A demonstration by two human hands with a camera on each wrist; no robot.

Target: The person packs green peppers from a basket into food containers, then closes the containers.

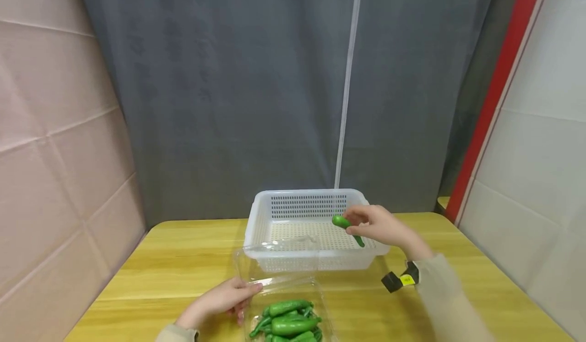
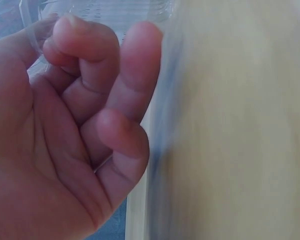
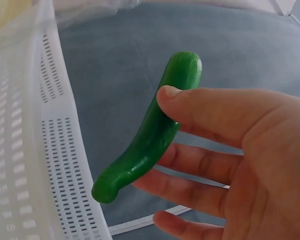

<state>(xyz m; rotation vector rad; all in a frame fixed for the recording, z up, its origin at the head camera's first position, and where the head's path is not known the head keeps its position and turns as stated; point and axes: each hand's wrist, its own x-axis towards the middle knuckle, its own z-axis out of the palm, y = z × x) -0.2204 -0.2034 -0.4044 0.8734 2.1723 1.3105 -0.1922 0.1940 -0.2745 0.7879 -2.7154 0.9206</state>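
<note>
In the head view, my right hand (image 1: 375,224) pinches a green pepper (image 1: 341,222) above the right side of a white perforated plastic basket (image 1: 308,204). The right wrist view shows the thumb on the near face of this curved pepper (image 3: 149,137), with fingers behind it. My left hand (image 1: 223,300) pinches the left edge of a clear plastic clamshell box (image 1: 286,283), whose lid stands raised toward the basket. Inside the box lie several green peppers (image 1: 293,325). In the left wrist view the other fingers (image 2: 135,70) curl loosely beside the clear plastic.
Everything stands on a yellow wood-grain table (image 1: 197,245). A dark grey curtain (image 1: 229,103) hangs behind it, with pale sheets at both sides. A black strap mount with a yellow label (image 1: 406,280) sits on the right wrist.
</note>
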